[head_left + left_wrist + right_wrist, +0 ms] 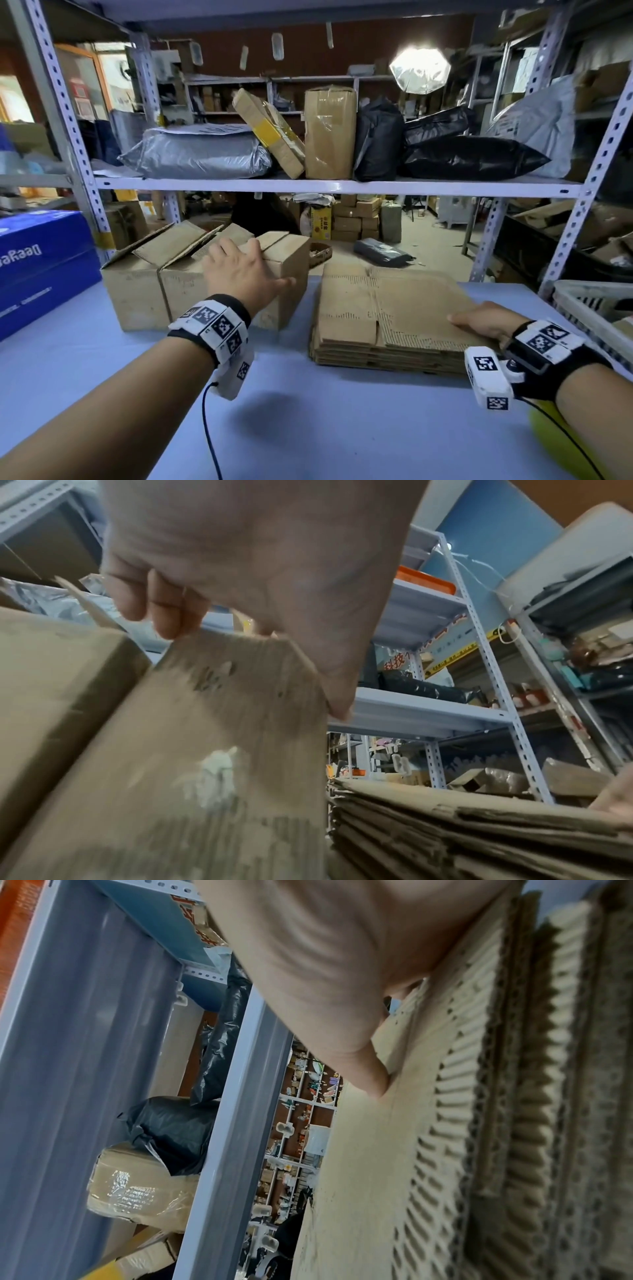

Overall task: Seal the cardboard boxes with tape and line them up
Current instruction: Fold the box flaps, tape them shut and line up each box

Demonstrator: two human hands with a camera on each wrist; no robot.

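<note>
Three brown cardboard boxes stand side by side at the back left of the blue table (308, 428), their top flaps loose. My left hand (246, 270) grips the rightmost box (291, 253). In the left wrist view its fingers (164, 610) curl over that box's (222, 737) top edge and the thumb lies down its right side. To the right lies a stack of flattened cardboard boxes (387, 308). My right hand (479, 322) holds the stack's right edge. The thumb (369, 1074) presses on the top sheet (369, 1150), and the fingers are hidden beneath.
A large blue carton (41, 267) sits at the table's left edge, and a white basket (589, 308) at the right edge. A shelf board (335, 186) with parcels and bags runs overhead behind the boxes. Something yellow (548, 431) lies under my right forearm.
</note>
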